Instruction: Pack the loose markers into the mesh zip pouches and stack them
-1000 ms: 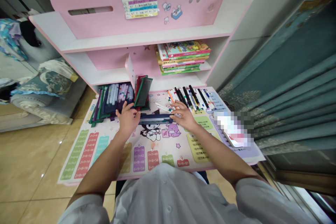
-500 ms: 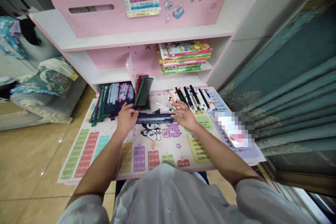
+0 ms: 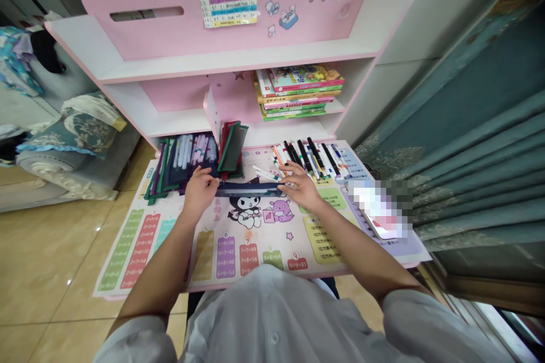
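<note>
A narrow dark blue mesh pencil pouch (image 3: 250, 189) is stretched level between my two hands, just above the desk mat. Pale, pen-like shapes show through its mesh. My left hand (image 3: 201, 191) is closed in a pinch at the pouch's left end. At the right end, the thumb and fingers of my right hand (image 3: 301, 186) grip the other corner. A white pen (image 3: 266, 173) lies behind the pouch, near my right fingertips. Rows of markers and pens (image 3: 314, 157) lie beyond my right hand. Behind my left hand are filled pouches (image 3: 183, 159) with pale pens on top.
Red and green mesh pouches (image 3: 233, 148) lean by the shelf divider (image 3: 212, 113). Books (image 3: 300, 93) are stacked on the pink and white shelf (image 3: 238, 62). A phone with a lit, blurred screen (image 3: 377, 210) rests at the right of the printed desk mat (image 3: 272, 244).
My left hand has shifted slightly left along the pouch's top edge to its end. My right hand and the pouch stay almost in place.
</note>
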Motion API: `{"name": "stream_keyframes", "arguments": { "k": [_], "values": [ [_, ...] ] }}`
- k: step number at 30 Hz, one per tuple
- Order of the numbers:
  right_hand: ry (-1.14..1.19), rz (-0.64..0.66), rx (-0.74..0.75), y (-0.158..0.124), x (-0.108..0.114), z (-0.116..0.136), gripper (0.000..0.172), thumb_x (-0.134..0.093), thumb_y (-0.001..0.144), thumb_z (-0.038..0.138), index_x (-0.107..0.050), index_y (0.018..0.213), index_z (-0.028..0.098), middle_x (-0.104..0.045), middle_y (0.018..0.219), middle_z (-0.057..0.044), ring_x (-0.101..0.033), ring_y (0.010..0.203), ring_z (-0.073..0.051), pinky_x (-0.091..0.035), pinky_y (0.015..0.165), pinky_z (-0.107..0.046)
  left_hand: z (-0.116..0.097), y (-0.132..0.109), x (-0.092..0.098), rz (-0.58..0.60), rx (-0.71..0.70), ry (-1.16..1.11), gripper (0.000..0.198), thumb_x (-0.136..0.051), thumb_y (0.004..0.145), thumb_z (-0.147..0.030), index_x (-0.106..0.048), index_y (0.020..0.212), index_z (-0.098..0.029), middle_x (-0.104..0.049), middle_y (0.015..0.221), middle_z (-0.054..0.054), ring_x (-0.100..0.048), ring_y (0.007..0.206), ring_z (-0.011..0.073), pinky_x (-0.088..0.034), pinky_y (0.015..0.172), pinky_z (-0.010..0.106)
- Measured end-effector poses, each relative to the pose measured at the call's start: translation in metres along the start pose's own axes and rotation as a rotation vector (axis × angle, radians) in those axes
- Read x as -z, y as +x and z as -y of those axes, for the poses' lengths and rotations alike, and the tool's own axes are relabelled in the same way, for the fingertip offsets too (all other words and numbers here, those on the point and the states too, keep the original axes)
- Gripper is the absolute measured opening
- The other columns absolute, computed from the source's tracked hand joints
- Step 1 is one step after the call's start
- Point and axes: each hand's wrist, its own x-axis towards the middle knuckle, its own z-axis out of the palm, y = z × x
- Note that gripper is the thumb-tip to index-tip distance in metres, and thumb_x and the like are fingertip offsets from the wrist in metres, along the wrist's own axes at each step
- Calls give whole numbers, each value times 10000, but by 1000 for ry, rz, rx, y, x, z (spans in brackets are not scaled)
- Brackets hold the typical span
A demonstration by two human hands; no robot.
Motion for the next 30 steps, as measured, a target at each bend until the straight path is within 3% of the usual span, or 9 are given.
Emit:
{"name": "stream_keyframes", "arguments": {
  "k": [12,30],
  "values": [
    [1,-8,-16,1,2,-2,143,-741,777,404,-734,723,272,-693,1191,-63,-468,1338,-334,-368,1106,-606,8,3,9,-20,49,21,249,-535,789,-341,-678,625,-220,-712,1184,53,-500,1335,254,-405,1150,402],
    [-25,-8,17,0,3,-4,100,-732,784,346,-735,729,262,-693,1191,-67,-475,1333,-332,-379,1101,-604,5,3,17,-46,111,39,250,-535,766,-359,-668,606,-220,-728,1154,55,-580,1249,270,-479,1064,367]
  ]
}}
